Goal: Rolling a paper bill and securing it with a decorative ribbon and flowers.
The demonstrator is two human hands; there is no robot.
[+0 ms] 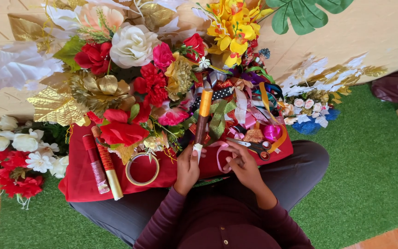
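My left hand (187,167) grips the near end of a long stick (202,121) wrapped in brown and orange, which points away from me over a heap of ribbons (242,108). Beside it, my right hand (242,163) pinches a thin pink ribbon (219,157) that loops between the two hands. Scissors (253,146) with dark handles lie on the red cloth (77,184) just beyond my right hand. I sit cross-legged, and the cloth lies over my lap.
Artificial flowers (132,69) in red, white, gold and yellow pile up ahead. Two rolled tubes (103,161) and a gold ring (142,168) lie on the cloth at left. More flowers (14,157) sit far left, small blooms (307,108) at right. Green turf (369,170) surrounds me.
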